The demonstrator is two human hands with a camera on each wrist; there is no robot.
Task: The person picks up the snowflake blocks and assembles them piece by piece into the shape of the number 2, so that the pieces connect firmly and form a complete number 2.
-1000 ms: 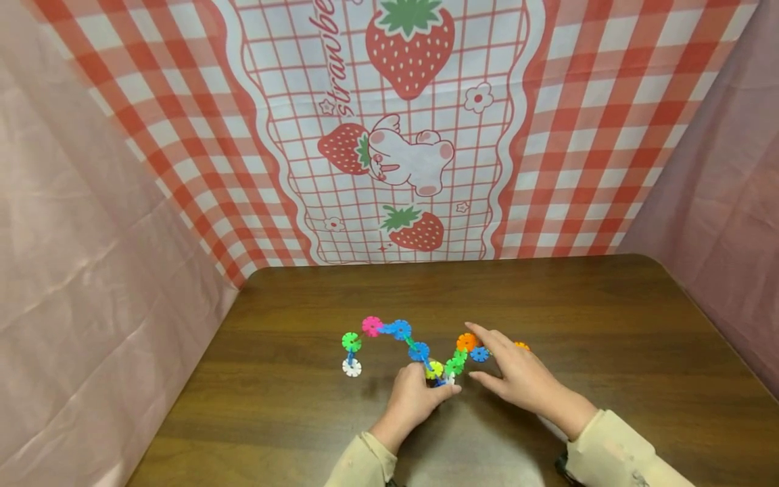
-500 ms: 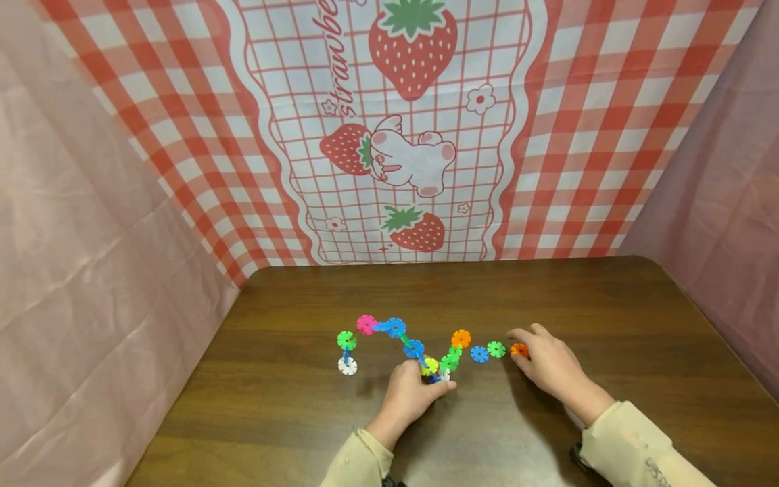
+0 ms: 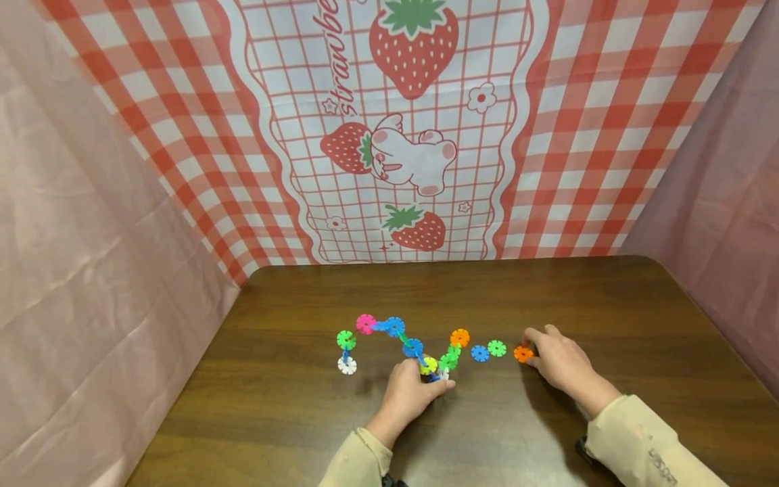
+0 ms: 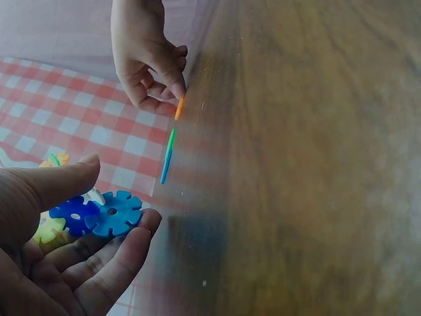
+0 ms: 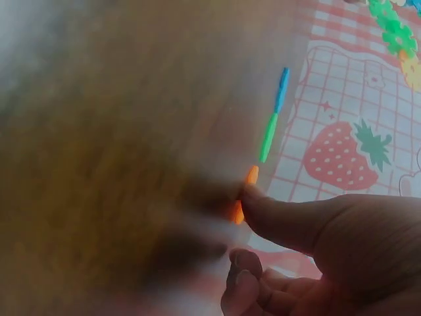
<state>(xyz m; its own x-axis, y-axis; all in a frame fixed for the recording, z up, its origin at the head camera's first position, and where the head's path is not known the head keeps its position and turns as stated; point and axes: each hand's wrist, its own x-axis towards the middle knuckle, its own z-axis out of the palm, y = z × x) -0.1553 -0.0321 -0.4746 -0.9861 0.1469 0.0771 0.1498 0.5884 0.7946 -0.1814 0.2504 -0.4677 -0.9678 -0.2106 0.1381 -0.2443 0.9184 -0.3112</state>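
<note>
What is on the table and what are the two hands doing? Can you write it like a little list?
left hand: left hand holds the near end of the snowflake-piece chain
right hand: right hand pinches the orange piece lying on the table
loose pieces: blue piece and green piece lie flat between the chain and the orange piece
behind: strawberry cloth

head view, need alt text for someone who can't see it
Two hands work with plastic snowflake discs on a dark wooden table: the left hand grips the near end of a curved multicoloured disc chain, while the right hand pinches a loose orange disc. A loose blue disc and green disc lie between them, before a strawberry-print backdrop.
</note>
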